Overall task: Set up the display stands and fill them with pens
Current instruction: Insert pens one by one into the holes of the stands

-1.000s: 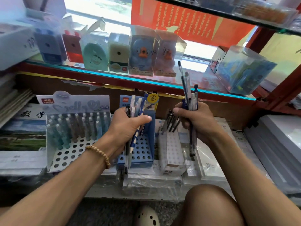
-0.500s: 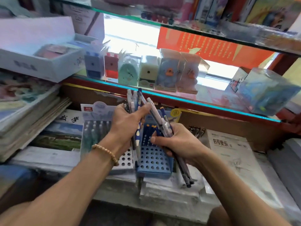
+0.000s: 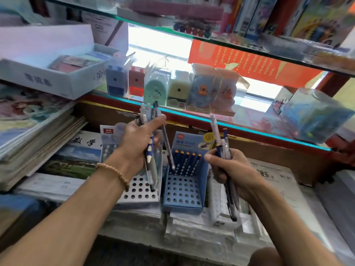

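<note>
My left hand [image 3: 137, 143] grips a bundle of pens [image 3: 151, 158], their tips hanging over the white display stand [image 3: 138, 192]; one grey pen [image 3: 168, 146] slants toward the blue display stand [image 3: 184, 189]. That blue stand has a grid of holes and one back row of dark blue pens [image 3: 187, 162]. My right hand [image 3: 232, 169] holds a second bundle of pens [image 3: 222, 144] just right of the blue stand. A third white stand [image 3: 217, 204] sits partly hidden under my right hand.
A glass shelf [image 3: 240, 127] with boxed pencil sharpeners [image 3: 174, 89] runs right above the stands. Stacks of books [image 3: 34, 131] lie to the left, wrapped paper packs [image 3: 278, 189] to the right. A white box [image 3: 53, 73] sits upper left. My knee [image 3: 269, 258] shows at the bottom.
My hands have drawn apart: the right hand moved right with its pens and the left hand stayed over the white stand. The camera has tilted up and left.
</note>
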A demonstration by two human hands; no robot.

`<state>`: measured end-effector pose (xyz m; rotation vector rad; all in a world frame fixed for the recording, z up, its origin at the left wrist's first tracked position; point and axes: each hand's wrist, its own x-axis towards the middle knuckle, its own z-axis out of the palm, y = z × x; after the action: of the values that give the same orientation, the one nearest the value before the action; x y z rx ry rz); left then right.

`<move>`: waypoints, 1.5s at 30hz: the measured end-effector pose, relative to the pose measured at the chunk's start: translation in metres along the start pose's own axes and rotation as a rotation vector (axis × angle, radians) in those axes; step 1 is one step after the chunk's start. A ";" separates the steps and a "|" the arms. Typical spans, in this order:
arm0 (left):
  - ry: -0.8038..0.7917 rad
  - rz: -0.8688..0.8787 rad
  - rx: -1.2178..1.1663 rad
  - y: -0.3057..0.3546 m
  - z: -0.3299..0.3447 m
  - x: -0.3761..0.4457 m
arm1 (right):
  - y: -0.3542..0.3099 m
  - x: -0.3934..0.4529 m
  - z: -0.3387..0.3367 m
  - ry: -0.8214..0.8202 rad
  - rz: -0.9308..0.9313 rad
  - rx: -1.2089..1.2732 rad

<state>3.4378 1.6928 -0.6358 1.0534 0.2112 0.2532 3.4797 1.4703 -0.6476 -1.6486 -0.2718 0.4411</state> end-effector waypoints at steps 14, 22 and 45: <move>0.044 -0.115 -0.194 -0.041 0.026 -0.002 | -0.010 -0.015 0.020 -0.131 0.074 -0.251; 0.060 -0.079 -0.247 -0.043 0.027 -0.002 | -0.005 -0.014 -0.004 -0.017 0.039 0.006; -0.218 -0.106 0.372 -0.079 0.053 -0.017 | -0.007 -0.025 -0.112 0.783 -0.147 -0.275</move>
<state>3.4450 1.6063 -0.6790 1.4238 0.1187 0.0003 3.5066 1.3602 -0.6288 -1.9226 0.1417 -0.3798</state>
